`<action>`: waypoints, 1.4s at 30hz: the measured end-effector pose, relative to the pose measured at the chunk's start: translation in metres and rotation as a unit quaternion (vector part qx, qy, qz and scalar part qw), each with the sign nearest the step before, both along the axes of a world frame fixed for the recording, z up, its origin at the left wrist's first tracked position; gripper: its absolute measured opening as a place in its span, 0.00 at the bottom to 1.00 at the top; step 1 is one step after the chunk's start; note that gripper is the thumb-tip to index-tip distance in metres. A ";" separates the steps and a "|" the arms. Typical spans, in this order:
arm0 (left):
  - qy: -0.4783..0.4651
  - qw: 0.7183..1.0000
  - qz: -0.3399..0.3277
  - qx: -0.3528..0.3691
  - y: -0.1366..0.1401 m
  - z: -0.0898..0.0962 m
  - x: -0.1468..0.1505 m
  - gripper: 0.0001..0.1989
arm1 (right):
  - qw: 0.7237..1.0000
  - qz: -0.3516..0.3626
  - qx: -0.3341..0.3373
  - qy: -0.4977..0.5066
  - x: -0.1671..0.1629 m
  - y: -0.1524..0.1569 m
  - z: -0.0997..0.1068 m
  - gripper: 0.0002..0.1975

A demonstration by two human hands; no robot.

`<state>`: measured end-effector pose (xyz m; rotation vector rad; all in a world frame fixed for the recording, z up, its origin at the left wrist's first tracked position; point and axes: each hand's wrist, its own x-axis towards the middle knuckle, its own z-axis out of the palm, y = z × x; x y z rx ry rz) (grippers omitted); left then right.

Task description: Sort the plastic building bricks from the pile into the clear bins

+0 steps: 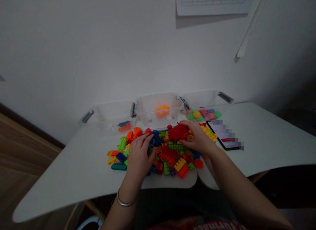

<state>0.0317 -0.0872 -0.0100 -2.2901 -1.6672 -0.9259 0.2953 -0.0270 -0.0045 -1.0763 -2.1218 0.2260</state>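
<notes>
Right hand: the bare right hand (196, 136) is partly closed at the right side of the pile, thumb and fingers bent around one end of a rounded, solid red plastic toy piece (178, 131).
Red piece: in the right hand's grip, over the back right part of the pile; whether its underside touches the blocks below cannot be told.
Left hand: the bare left hand (141, 151), with a silver-coloured metal bangle (125, 203) on its wrist, is half open over the left part of the pile, fingers curved and thumb apart; whether it has hold of a block cannot be told.
Blue block: a dark blue studded plastic block (157, 137) lies just beside the left fingertips.
Block pile: a loose heap of multicoloured plastic building blocks (170, 154) spreads between and around both hands.
Table: a white, smooth-topped table (74, 167) bears the heap.
Left bin: a clear plastic bin (112, 108) with blue and orange pieces in it.
Middle bin: a clear plastic bin (148, 103) behind the heap, with an orange piece (163, 110) in it.
Right bin: a clear plastic bin (202, 99) with green, yellow, red and blue pieces.
Phone: a black-edged, flat phone (222, 132) lies right of the heap, its screen partly blurred.
</notes>
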 end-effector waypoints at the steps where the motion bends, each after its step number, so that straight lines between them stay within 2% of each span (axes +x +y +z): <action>1: -0.005 1.000 -0.017 0.003 0.000 0.002 0.001 0.23 | 1.000 0.001 0.004 0.015 -0.001 -0.004 0.002 0.30; 5: -0.003 0.995 -0.098 0.032 -0.002 0.008 0.012 0.24 | 0.999 0.031 -0.010 0.039 -0.008 -0.023 0.005 0.28; 10: 0.072 0.977 -0.181 0.083 -0.002 0.018 0.027 0.18 | 0.997 0.065 -0.021 0.025 -0.018 -0.039 0.001 0.28; 14: 0.082 0.973 -0.198 0.091 -0.003 0.019 0.030 0.14 | 0.995 0.094 0.006 0.014 -0.018 -0.045 -0.004 0.29; 17: 0.044 0.984 -0.160 0.071 -0.002 0.016 0.025 0.16 | 0.995 0.076 0.068 -0.010 -0.011 -0.048 -0.009 0.28; 20: -0.038 0.992 -0.112 0.046 0.002 0.016 0.017 0.18 | 0.991 0.015 0.135 -0.016 -0.001 -0.046 -0.018 0.24; 24: -0.145 0.988 -0.031 0.047 0.012 0.026 0.002 0.12 | 0.984 -0.057 0.171 -0.008 0.009 -0.042 -0.029 0.20; 28: -0.242 0.968 0.025 0.062 0.026 0.037 -0.016 0.10 | 0.979 -0.088 0.184 0.000 0.010 -0.041 -0.034 0.17; 34: -0.392 0.912 0.081 0.085 0.058 0.056 -0.051 0.09 | 0.980 -0.089 0.178 0.017 0.009 -0.043 -0.036 0.16; 37: -0.388 0.907 0.116 0.113 0.072 0.068 -0.069 0.09 | 0.979 -0.085 0.183 0.030 0.010 -0.043 -0.037 0.16; 42: -0.169 0.951 0.244 0.091 0.081 0.082 -0.090 0.17 | 0.979 -0.080 0.180 0.053 0.012 -0.042 -0.038 0.15</action>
